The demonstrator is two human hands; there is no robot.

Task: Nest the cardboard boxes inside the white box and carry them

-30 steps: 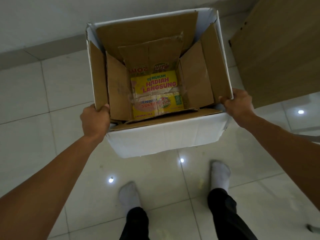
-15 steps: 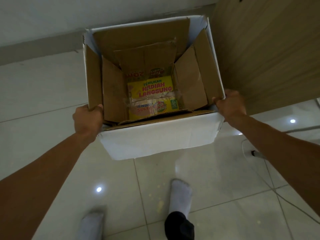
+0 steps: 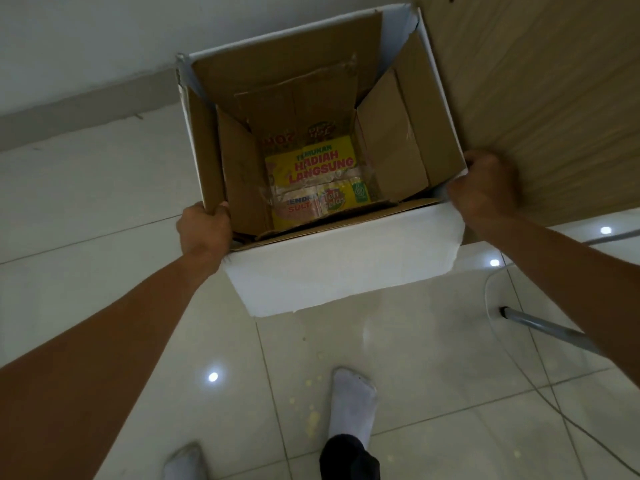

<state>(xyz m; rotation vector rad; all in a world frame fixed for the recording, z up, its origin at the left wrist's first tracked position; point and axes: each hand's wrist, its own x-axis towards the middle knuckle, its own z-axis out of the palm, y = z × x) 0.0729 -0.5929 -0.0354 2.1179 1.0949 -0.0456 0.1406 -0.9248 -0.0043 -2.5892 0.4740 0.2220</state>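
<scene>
- Two hands carry the load: your left hand (image 3: 204,230) is clamped on the near-left corner of the white box (image 3: 343,261), fingers hooked over the rim, and your right hand (image 3: 485,188) is closed over the near-right corner in the same way.
- Keep both grips level with each other, so the nested stack does not slide to one side; the box looks lifted clear of the tiled floor (image 3: 104,188), out in front of your chest.
- Watch the right side (the wood-grain panel (image 3: 554,98) sits just beside the box wall and your knuckles), and steer a little left as you walk.
- Mind the thin cable (image 3: 491,289) and the metal leg (image 3: 543,327) on the floor near your right foot; they could catch a sock.
- Inside, the brown cardboard boxes (image 3: 391,140) sit one within another, flaps standing up against the white walls.
- At the bottom lies a yellow printed box (image 3: 311,178) with red lettering, under what looks like clear tape.
- The white near wall is ragged along its lower edge, so I would not trust it for support.
</scene>
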